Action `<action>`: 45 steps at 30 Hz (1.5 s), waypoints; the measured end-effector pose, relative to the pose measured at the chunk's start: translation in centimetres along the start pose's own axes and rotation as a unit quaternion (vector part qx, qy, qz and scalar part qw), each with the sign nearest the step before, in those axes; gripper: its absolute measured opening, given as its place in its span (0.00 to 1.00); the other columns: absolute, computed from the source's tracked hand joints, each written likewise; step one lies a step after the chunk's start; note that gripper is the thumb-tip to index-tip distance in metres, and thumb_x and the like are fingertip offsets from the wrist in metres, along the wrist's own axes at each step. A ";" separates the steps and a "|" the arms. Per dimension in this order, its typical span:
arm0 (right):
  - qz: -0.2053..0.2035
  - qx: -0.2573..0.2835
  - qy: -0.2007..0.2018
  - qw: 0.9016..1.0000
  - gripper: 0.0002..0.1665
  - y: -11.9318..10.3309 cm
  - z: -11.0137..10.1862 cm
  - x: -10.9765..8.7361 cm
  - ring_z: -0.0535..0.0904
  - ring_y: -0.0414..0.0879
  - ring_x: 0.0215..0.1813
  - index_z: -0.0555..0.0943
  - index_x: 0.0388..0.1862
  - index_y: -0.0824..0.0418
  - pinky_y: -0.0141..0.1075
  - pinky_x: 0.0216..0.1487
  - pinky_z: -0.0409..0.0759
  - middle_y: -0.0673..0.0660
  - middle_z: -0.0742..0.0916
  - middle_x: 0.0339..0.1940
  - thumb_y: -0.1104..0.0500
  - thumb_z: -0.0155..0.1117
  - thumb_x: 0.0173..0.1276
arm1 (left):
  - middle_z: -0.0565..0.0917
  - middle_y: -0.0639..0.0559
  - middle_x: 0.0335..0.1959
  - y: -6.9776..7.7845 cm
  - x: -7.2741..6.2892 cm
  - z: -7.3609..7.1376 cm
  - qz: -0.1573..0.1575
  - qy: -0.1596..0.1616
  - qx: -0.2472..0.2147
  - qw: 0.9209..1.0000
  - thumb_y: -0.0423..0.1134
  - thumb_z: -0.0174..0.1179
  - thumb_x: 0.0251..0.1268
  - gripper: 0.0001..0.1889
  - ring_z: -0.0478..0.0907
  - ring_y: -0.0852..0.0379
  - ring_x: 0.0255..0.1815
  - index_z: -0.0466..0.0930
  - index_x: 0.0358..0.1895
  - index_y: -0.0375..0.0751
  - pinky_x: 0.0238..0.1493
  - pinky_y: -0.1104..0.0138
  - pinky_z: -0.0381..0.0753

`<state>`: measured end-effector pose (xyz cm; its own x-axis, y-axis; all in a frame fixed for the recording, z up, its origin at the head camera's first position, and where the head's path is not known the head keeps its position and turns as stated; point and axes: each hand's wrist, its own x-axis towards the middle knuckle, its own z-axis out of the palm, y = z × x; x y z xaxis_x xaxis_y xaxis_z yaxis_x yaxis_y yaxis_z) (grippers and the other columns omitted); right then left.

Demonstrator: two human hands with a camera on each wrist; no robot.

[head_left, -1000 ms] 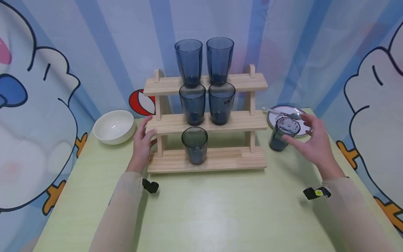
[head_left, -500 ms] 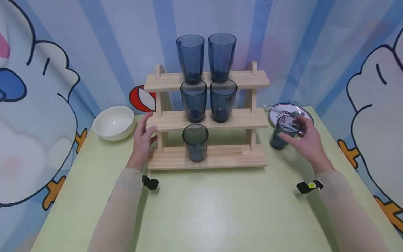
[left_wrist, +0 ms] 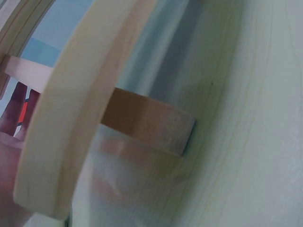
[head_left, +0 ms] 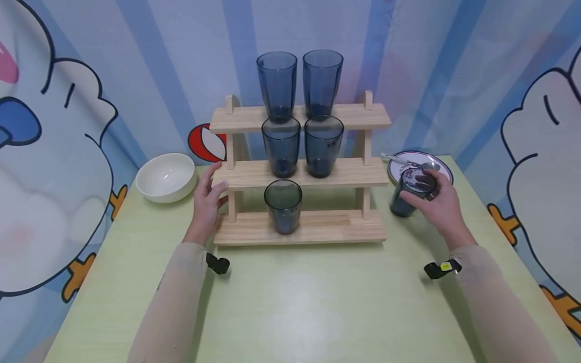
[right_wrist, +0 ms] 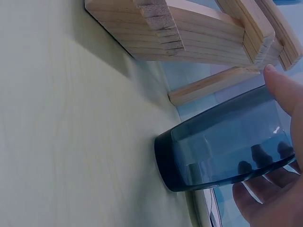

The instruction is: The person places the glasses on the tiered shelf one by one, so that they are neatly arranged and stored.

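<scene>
A three-tier wooden display rack (head_left: 299,234) stands on the table, and blue-grey drinking glasses sit on it: two on the top tier, two on the middle, one on the bottom. My left hand (head_left: 206,201) holds the left end of the middle shelf, thumb at its front and index finger along its end; in the left wrist view the board partly hides the fingers (left_wrist: 14,111). Right of the rack, my right hand (head_left: 442,204) grips another glass (right_wrist: 218,142) near its rim, thumb on one side and fingers on the other. That glass is upright, its base at the tabletop.
Behind the gripped glass lies a patterned plate (head_left: 447,171) with a spoon (head_left: 428,166) across it. A white bowl (head_left: 166,179) stands left of the rack. A cartoon-printed curtain (head_left: 181,60) hangs right behind the table (head_left: 308,302).
My right hand has moved left and closed its thumb and fingers around the glass beside the plate. The left hand stays at the rack. The head view has shifted slightly.
</scene>
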<state>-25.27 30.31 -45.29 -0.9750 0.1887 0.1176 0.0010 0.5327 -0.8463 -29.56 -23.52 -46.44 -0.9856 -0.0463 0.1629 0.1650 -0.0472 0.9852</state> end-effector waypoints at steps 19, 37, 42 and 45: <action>0.048 0.011 0.045 0.998 0.62 0.2 0.0 -0.6 0.70 0.58 0.76 0.57 0.85 0.57 0.42 0.68 0.78 0.64 0.71 0.79 0.38 0.78 0.63 | 0.64 0.55 0.80 0.0 -0.1 0.4 0.000 -0.005 0.010 1.000 0.42 0.52 0.81 0.26 0.69 0.48 0.71 0.68 0.78 0.62 0.71 0.41 0.73; -0.015 0.005 0.066 0.998 0.54 -4.0 -1.7 -3.5 0.76 0.45 0.62 0.63 0.83 0.53 0.18 0.46 0.76 0.60 0.77 0.72 0.45 0.80 0.64 | 0.69 0.44 0.77 1.2 0.2 -0.6 -0.037 -0.020 0.037 0.998 0.41 0.57 0.80 0.28 0.72 0.45 0.69 0.67 0.79 0.59 0.70 0.41 0.75; -0.053 0.010 0.069 0.996 0.50 -5.9 -1.2 -4.3 0.77 0.38 0.53 0.68 0.80 0.55 0.19 0.45 0.75 0.59 0.80 0.67 0.52 0.82 0.63 | 0.71 0.40 0.75 1.5 0.3 -1.0 -0.041 -0.030 0.036 0.998 0.39 0.57 0.80 0.29 0.76 0.47 0.65 0.66 0.80 0.55 0.68 0.43 0.78; -0.078 0.019 0.062 0.995 0.47 -6.8 -0.7 -4.7 0.78 0.37 0.52 0.71 0.78 0.57 0.20 0.44 0.75 0.57 0.81 0.64 0.57 0.82 0.62 | 0.71 0.40 0.75 1.5 0.4 -1.2 -0.039 -0.034 0.038 0.998 0.39 0.58 0.79 0.29 0.77 0.48 0.64 0.67 0.80 0.55 0.66 0.46 0.80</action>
<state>-20.58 26.35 -39.73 -0.9275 0.2079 0.3106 -0.1588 0.5331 -0.8310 -29.67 -24.84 -45.01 -0.9961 0.0230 0.0857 0.0864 0.0276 0.9959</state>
